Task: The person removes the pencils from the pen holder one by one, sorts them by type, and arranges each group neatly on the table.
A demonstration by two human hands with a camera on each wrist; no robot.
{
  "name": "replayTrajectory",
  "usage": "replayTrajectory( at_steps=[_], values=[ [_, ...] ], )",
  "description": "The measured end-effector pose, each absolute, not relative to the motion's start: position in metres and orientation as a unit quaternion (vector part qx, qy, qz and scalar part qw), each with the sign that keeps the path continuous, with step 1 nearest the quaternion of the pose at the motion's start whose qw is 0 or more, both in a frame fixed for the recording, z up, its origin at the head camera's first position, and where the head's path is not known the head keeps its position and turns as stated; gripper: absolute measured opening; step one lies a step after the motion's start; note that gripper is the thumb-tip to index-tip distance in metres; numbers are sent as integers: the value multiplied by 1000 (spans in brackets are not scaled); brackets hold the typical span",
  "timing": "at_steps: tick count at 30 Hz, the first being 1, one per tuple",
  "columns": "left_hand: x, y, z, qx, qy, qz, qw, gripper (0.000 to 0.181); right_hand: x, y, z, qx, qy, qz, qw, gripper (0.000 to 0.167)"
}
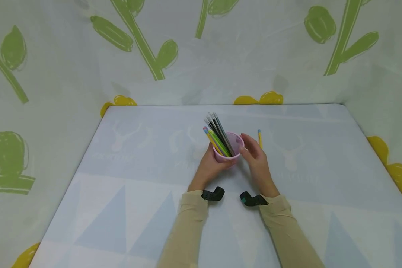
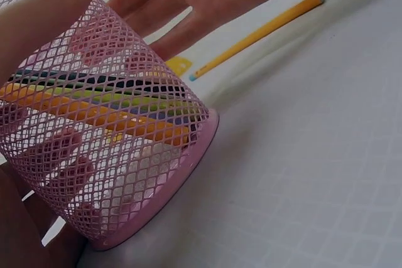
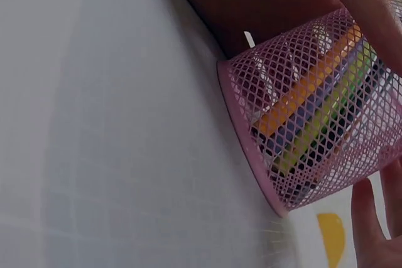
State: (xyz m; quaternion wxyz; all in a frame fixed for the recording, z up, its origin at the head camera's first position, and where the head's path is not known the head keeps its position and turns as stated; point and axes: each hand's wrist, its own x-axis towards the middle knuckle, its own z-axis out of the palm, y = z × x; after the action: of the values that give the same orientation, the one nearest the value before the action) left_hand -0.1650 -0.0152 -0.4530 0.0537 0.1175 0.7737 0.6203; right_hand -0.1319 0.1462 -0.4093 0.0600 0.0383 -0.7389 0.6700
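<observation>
My left hand (image 1: 210,165) grips a pink mesh pencil cup (image 1: 233,137), its thumb across the near side. Several pencils (image 1: 217,130) lean in the cup toward its left: dark ones, a green one and a yellow one with a pink eraser. At the cup's right side, my right hand (image 1: 258,163) touches the wall near the rim with its fingers loosely extended. Through the mesh in the right wrist view, the pencils' lower ends (image 3: 276,120) show near the base. Whether the base touches the table cannot be told.
A short yellow pencil (image 1: 260,139) lies on the table just beyond my right hand. The tabletop (image 1: 154,156) has a pale blue and white pattern with triangles. White curtains (image 1: 248,56) with green and yellow plant prints surround the table's back and sides.
</observation>
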Motion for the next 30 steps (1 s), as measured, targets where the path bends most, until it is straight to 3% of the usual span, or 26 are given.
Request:
replayTrajectory(
  at_steps=[10, 13, 19, 30],
  values=[
    [-155, -28, -419, 155, 730, 651, 142, 84, -133, 142, -408, 62, -729, 681, -37, 62],
    [-153, -29, -413, 169, 722, 660, 125, 72, -137, 145, -417, 78, -719, 690, -38, 63],
    [-151, -26, -412, 161, 682, 713, 42, 52, -138, 147, -425, 100, -713, 694, -24, 60],
    [-154, -26, -413, 149, 583, 799, 2, 41, -131, 142, -405, 99, -721, 686, -28, 58]
  ],
)
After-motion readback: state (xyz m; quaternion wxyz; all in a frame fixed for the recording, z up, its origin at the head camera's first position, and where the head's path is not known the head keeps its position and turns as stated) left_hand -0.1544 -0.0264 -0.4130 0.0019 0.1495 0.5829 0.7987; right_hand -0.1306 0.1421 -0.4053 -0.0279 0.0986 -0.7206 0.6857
